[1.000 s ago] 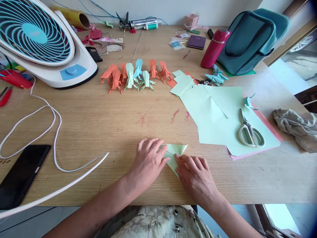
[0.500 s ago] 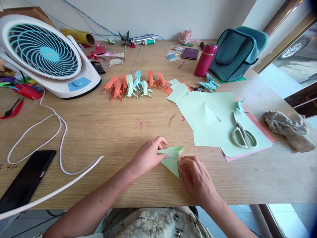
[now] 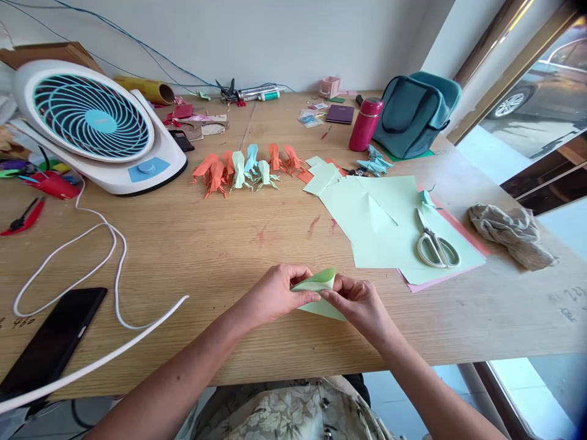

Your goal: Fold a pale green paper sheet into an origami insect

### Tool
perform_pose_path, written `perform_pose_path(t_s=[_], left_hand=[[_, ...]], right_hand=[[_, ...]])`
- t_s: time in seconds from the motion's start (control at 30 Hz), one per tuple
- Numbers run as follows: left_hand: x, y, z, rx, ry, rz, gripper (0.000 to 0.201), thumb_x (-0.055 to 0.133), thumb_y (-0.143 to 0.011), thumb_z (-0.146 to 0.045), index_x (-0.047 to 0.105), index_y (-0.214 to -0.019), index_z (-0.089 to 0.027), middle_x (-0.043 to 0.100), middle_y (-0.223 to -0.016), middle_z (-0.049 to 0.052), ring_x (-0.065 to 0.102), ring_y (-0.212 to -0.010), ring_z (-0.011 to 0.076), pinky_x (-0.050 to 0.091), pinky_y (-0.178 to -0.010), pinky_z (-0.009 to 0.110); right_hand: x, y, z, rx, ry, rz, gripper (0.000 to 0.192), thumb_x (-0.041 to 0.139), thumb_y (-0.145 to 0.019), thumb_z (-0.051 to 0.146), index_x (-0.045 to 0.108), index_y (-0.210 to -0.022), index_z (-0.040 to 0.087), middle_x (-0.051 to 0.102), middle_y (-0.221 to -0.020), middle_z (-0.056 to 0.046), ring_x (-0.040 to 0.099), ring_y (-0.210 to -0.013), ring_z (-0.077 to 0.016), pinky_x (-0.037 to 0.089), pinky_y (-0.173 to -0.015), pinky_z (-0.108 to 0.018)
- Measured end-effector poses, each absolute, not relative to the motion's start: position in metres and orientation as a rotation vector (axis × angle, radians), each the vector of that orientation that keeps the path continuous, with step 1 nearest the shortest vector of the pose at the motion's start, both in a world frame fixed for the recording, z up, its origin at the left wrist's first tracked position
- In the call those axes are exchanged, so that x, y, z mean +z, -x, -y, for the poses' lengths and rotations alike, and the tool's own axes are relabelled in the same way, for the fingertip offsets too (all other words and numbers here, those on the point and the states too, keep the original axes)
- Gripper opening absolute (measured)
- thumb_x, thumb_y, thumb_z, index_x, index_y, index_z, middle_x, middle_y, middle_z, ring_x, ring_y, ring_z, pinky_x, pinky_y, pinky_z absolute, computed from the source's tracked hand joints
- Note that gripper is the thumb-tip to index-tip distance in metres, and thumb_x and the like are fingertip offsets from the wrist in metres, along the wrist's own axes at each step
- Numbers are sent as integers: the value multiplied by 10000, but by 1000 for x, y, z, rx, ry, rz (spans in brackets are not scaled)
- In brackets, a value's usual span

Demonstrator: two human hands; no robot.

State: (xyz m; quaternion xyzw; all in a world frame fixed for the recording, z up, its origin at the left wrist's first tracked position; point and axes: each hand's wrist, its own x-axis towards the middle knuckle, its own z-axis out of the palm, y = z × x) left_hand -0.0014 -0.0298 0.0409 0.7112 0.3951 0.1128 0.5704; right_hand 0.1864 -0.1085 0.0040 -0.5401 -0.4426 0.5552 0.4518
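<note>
Close to the table's front edge, a pale green sheet of paper (image 3: 321, 280) is partly folded, its upper flap curling up. My left hand (image 3: 282, 292) pinches its left side between thumb and fingers. On the right side, my right hand (image 3: 362, 302) grips the paper too, thumb on the near face and fingers behind. Both thumbs almost meet at the middle of the fold. A flat corner of the paper shows below the hands. Farther back stands a row of folded paper figures in orange, pale green and blue (image 3: 238, 170).
Right of the hands lie pale green sheets (image 3: 380, 244) with scissors (image 3: 438, 244) on top. A crumpled cloth (image 3: 509, 235), pink bottle (image 3: 365, 125) and teal bag (image 3: 408, 116) are farther right. On the left are a fan (image 3: 101, 122), white cable (image 3: 117, 275) and black phone (image 3: 55, 336).
My right hand has moved up from the paper's lower right edge and now pinches its right side. The flap curls more toward me. The camera view has shifted slightly.
</note>
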Motion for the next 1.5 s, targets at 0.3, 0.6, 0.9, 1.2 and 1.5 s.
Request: perform_pose_path(t_s=[0.3, 0.6, 0.9, 1.2, 1.5], left_hand=[[43, 2, 28, 280, -1758, -900, 261, 677, -823, -364, 554, -710, -164, 439, -651, -61, 395, -633, 97, 263, -555, 220], [36, 3, 29, 296, -1819, -881, 286, 643, -853, -358, 505, -692, -166, 432, -658, -60, 406, -631, 94, 255, -559, 226], [37, 1, 31, 273, -1797, -894, 195, 672, -798, -267, 545, -690, -166, 492, -667, -64, 439, -627, 89, 288, -552, 208], [34, -2, 33, 273, -1817, -904, 314, 641, -846, -391, 498, -680, -165, 454, -650, -58, 407, -618, 89, 268, -537, 215], [34, -2, 34, 268, -1851, -897, 326, 639, -845, -379, 470, -661, -170, 442, -642, -60, 399, -604, 89, 264, -533, 222]], right_hand=[[9, -180, 107, 1432, 1219, 961, 317, 787, -762, 445, 611, -694, 191, 541, -675, 16, 437, -643, -118, 323, -585, -256], [8, -176, 106, 1442, 1213, 895, 304, 828, -720, 442, 656, -714, 191, 590, -692, 6, 493, -675, -132, 364, -627, -266], [11, -178, 106, 1456, 1253, 810, 360, 871, -655, 433, 619, -629, 178, 481, -599, 45, 326, -531, -72, 246, -494, -237], [3, -182, 106, 1515, 1214, 862, 312, 864, -673, 428, 663, -690, 190, 609, -684, 8, 491, -643, -122, 359, -593, -254], [7, -183, 105, 1462, 1260, 924, 337, 844, -679, 473, 669, -628, 189, 590, -683, -5, 503, -657, -136, 380, -608, -267]])
